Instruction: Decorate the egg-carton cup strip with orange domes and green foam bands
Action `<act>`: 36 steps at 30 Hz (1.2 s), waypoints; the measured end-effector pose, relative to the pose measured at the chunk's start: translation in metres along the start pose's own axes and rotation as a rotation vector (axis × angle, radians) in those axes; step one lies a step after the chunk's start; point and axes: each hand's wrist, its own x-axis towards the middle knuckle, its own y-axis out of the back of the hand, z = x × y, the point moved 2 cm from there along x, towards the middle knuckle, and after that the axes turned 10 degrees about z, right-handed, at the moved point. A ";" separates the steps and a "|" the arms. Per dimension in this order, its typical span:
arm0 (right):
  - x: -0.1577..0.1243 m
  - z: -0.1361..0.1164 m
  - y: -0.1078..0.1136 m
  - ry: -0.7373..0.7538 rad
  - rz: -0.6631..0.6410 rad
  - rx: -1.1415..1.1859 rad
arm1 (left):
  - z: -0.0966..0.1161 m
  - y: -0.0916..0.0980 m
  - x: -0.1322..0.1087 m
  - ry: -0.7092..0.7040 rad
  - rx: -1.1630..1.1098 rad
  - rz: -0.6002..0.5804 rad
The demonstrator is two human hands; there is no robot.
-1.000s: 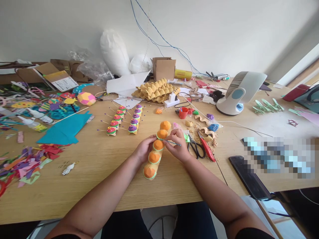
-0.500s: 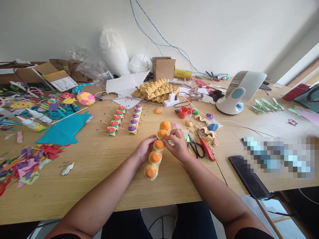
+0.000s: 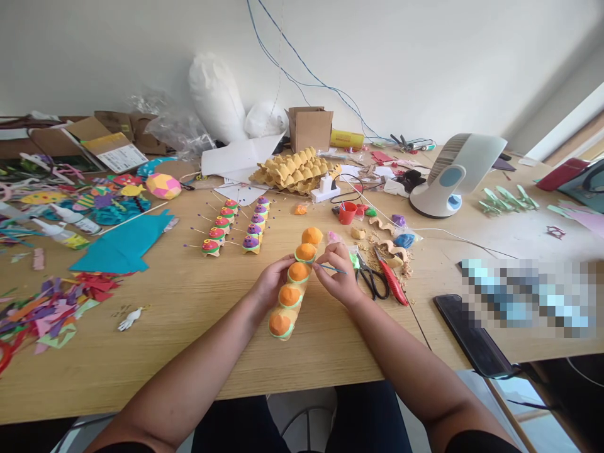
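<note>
A strip of egg-carton cups [image 3: 289, 296] topped with orange domes and ringed in light green slants across the middle of the head view. My left hand [image 3: 275, 280] grips its left side near the upper cups, fingers closed round it. On the other side, my right hand [image 3: 338, 272] pinches a thin blue stick [image 3: 334, 268], its inner end close to the third cup. Beyond them stand two decorated strips, one red and green [image 3: 216, 233], one purple and yellow [image 3: 255, 232], with thin pins sticking out.
Black scissors [image 3: 372, 280] and a red cutter [image 3: 391, 277] lie right of my hands. A red cup [image 3: 347, 214], egg cartons [image 3: 295, 171] and a white fan [image 3: 455, 176] stand farther back. Coloured paper scraps [image 3: 59, 308] cover the left; a phone [image 3: 472, 333] lies right.
The lower end of the orange-topped strip has swung slightly left and its cups have tilted. The stick in my right hand has shifted a little, its outer end farther right.
</note>
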 end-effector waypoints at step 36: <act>-0.003 0.000 -0.002 0.108 -0.016 -0.032 | 0.011 -0.018 -0.019 0.066 0.034 0.030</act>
